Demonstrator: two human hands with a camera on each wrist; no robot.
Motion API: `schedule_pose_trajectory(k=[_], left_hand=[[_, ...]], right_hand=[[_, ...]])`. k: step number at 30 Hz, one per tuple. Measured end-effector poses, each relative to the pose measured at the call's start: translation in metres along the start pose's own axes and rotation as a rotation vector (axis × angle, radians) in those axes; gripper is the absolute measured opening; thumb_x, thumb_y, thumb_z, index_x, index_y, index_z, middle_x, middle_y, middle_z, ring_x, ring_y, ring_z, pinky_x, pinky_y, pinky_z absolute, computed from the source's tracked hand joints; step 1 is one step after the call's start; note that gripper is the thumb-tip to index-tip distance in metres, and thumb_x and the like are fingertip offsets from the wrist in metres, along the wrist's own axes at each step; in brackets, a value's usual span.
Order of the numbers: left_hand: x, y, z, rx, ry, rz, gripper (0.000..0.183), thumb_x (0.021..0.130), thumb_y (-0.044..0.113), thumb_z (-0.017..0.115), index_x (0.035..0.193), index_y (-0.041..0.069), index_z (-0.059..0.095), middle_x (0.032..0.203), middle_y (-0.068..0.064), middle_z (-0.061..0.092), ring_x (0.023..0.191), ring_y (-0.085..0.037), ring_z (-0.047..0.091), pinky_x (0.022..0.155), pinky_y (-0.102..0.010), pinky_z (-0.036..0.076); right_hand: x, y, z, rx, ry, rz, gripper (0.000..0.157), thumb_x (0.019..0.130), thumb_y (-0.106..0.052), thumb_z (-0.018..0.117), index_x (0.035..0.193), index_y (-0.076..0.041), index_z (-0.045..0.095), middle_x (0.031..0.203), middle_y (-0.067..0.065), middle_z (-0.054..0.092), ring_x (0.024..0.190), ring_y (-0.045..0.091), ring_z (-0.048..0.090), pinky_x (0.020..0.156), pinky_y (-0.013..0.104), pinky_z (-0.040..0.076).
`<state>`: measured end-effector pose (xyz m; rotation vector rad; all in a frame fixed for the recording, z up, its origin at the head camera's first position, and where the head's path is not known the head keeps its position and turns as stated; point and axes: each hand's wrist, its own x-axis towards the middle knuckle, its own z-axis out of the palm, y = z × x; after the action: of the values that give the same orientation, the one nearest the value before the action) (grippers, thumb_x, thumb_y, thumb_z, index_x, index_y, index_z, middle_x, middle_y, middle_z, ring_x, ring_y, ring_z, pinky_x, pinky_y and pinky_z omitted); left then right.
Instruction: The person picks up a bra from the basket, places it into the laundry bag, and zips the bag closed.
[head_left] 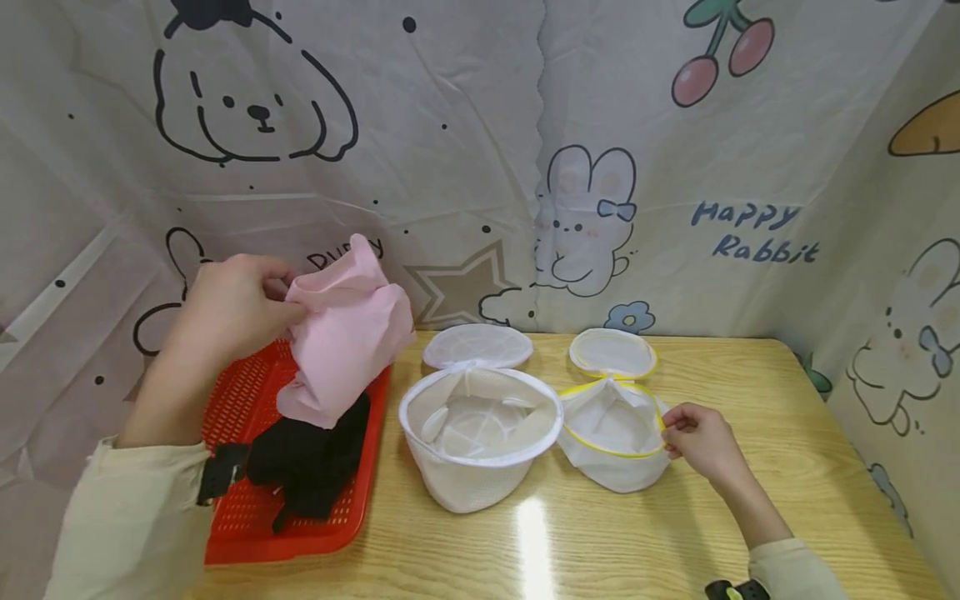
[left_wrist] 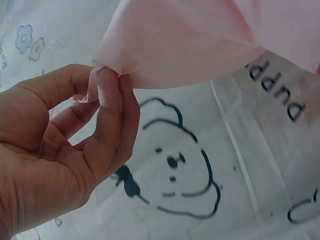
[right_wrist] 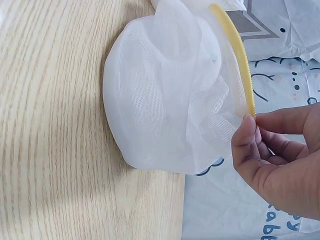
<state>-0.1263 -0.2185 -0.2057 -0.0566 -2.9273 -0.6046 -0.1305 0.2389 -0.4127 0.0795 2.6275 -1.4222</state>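
My left hand [head_left: 238, 304] pinches a pink piece of clothing [head_left: 348, 333] by one edge, and the cloth hangs above the red basket [head_left: 360, 492]. In the left wrist view the thumb and fingers [left_wrist: 111, 107] grip a thin fold of the pink fabric [left_wrist: 170, 45]. At the right, my right hand [head_left: 701, 442] pinches the yellow zipper rim of a small white mesh laundry bag [head_left: 622, 475]. The right wrist view shows thumb and forefinger on the yellow zipper [right_wrist: 242, 55]. This bag's round lid [head_left: 611, 352] is folded back, its mouth facing up.
Between the basket and the small bag stands a larger white mesh laundry bag [head_left: 472, 483], its lid [head_left: 478, 346] also folded back. Black clothing [head_left: 315, 458] lies in the red basket. A printed cloth [head_left: 450, 192] hangs behind the wooden table [head_left: 600, 550].
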Motion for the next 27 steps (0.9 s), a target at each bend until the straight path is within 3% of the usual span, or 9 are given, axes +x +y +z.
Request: schedule_pose_trajectory(k=[12, 27], left_hand=[[0.009, 0.048, 0.035, -0.134, -0.031, 0.04, 0.014, 0.083, 0.006, 0.063, 0.094, -0.002, 0.064, 0.088, -0.021, 0.064, 0.072, -0.031, 0.058, 0.063, -0.039, 0.055], [0.02, 0.096, 0.058, -0.207, 0.01, 0.131, 0.007, 0.078, 0.003, 0.061, 0.082, 0.001, 0.066, 0.075, -0.012, 0.066, 0.069, -0.026, 0.057, 0.059, -0.032, 0.05]], right_hand=[[-0.001, 0.001, 0.0, 0.004, 0.004, 0.004, 0.013, 0.084, 0.009, 0.054, 0.096, 0.015, 0.053, 0.08, 0.014, 0.056, 0.065, 0.016, 0.056, 0.056, 0.024, 0.053], [0.001, -0.002, -0.001, 0.008, 0.018, -0.021, 0.012, 0.084, 0.009, 0.055, 0.095, 0.014, 0.054, 0.079, 0.013, 0.057, 0.064, 0.015, 0.056, 0.056, 0.025, 0.053]])
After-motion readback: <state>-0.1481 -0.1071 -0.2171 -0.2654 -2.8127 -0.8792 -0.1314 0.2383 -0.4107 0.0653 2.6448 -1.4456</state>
